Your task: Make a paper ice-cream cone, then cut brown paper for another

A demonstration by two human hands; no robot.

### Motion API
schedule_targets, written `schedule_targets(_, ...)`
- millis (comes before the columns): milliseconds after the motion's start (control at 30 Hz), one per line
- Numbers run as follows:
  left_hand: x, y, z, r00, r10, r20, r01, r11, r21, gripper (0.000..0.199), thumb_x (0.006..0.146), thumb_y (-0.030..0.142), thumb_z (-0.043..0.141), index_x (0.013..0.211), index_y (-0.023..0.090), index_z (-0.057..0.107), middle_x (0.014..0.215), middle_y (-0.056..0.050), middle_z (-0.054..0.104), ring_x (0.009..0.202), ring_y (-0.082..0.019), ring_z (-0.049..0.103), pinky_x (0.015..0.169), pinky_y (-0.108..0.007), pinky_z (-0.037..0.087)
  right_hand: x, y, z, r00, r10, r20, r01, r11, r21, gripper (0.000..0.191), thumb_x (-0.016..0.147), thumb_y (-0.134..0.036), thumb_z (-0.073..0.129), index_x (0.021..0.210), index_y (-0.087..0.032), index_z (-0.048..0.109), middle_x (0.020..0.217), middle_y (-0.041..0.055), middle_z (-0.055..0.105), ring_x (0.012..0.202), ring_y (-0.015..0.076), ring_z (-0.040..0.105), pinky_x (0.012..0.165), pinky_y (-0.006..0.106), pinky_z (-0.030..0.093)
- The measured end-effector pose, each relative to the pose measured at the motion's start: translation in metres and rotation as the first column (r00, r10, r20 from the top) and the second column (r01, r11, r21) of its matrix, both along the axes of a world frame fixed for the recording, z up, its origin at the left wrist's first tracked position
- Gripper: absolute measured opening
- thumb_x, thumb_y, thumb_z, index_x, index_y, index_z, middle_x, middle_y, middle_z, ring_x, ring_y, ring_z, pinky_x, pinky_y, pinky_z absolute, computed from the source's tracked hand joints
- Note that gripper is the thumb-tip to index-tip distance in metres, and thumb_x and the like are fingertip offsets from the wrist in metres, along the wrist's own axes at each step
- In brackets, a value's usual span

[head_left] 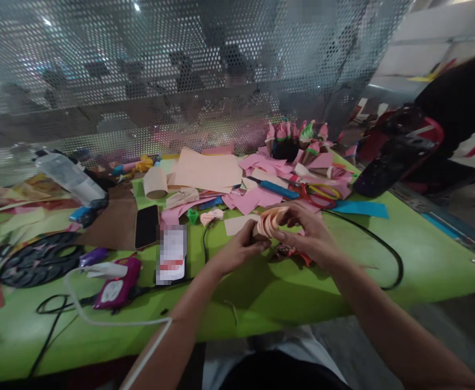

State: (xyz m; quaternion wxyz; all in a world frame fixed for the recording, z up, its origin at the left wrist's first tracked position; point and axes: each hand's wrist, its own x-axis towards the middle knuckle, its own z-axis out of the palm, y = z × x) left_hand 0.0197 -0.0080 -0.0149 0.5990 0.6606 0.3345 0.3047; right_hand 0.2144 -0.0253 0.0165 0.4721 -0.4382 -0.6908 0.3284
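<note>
Over the front middle of the green table, both hands hold a peach paper swirl (268,222) with stacked, curling layers and a brown part at its left side. My left hand (243,245) pinches it low on the left. My right hand (312,232) curls round it from the right, its fingers along the upper edge and thumb in front. Below my right hand lies a dark and red patterned item (290,252), partly hidden. A pale paper piece (240,224) lies just behind my left hand, and pink scraps (250,200) lie farther back.
Scissors (320,197), a blue-handled tool (278,188) and peach sheets (207,169) lie behind. Paper ice cream cones (308,131) stand at the back. A dark bottle (377,162) stands right; phone (147,226), magenta power strip (117,284), cables and black tray (40,259) lie left.
</note>
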Motion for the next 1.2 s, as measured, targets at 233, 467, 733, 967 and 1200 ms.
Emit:
schedule_targets(233, -0.001, -0.001, -0.002, 1.0, -0.007, -0.007, 0.007, 1.0, -0.014, 0.066, 0.083, 0.027, 0.066, 0.145, 0.025, 0.044, 0.152, -0.005, 0.049, 0.14, -0.028, 0.042, 0.117, -0.049, 0.032, -0.006, 0.003, -0.014, 0.98, 0.143, -0.138, -0.169, 0.965, -0.203, 0.049, 0.066, -0.054, 0.082, 0.1, -0.023, 0.065, 0.112, 0.0088, 0.064, 0.105, 0.0276, 0.062, 0.079, 0.038, 0.054)
schedule_targets(467, 0.001, -0.002, -0.007, 0.998, 0.037, 0.04, -0.033, 0.995, -0.093, 0.052, 0.083, 0.029, 0.067, 0.134, 0.025, 0.055, 0.143, -0.004, 0.057, 0.135, -0.028, 0.048, 0.112, -0.045, 0.04, -0.009, 0.008, -0.023, 0.975, 0.131, -0.179, -0.163, 0.971, -0.176, 0.05, 0.067, -0.048, 0.082, 0.109, -0.026, 0.065, 0.115, 0.0061, 0.065, 0.112, 0.0272, 0.058, 0.101, 0.045, 0.044)
schedule_targets(733, 0.004, -0.002, -0.008, 0.997, 0.052, 0.058, -0.047, 0.994, -0.094, 0.048, 0.085, 0.038, 0.067, 0.13, 0.024, 0.055, 0.13, -0.006, 0.063, 0.125, -0.026, 0.053, 0.108, -0.044, 0.041, -0.013, 0.012, -0.028, 0.982, 0.108, -0.153, -0.128, 0.984, -0.127, 0.041, 0.073, -0.046, 0.076, 0.107, -0.025, 0.065, 0.112, 0.0063, 0.066, 0.11, 0.0261, 0.059, 0.099, 0.043, 0.045)
schedule_targets(967, 0.009, 0.001, -0.015, 0.978, 0.168, 0.121, -0.159, 0.984, -0.081, 0.044, 0.08, 0.04, 0.072, 0.117, 0.02, 0.059, 0.111, -0.005, 0.066, 0.102, -0.021, 0.06, 0.09, -0.035, 0.049, -0.01, 0.014, -0.034, 0.989, 0.04, -0.141, -0.058, 0.99, -0.127, 0.052, 0.071, -0.044, 0.08, 0.117, -0.025, 0.065, 0.118, 0.0075, 0.066, 0.107, 0.026, 0.06, 0.095, 0.042, 0.046)
schedule_targets(1200, 0.007, 0.013, -0.02, 0.875, 0.442, 0.196, -0.433, 0.897, -0.09, 0.035, 0.075, 0.036, 0.074, 0.101, 0.019, 0.058, 0.077, 0.003, 0.059, 0.069, -0.011, 0.056, 0.072, -0.027, 0.05, 0.0, 0.009, -0.042, 0.915, -0.087, -0.394, 0.056, 0.994, -0.09, 0.026, 0.084, -0.034, 0.069, 0.109, -0.03, 0.072, 0.112, 0.003, 0.071, 0.101, 0.0212, 0.062, 0.088, 0.035, 0.047)
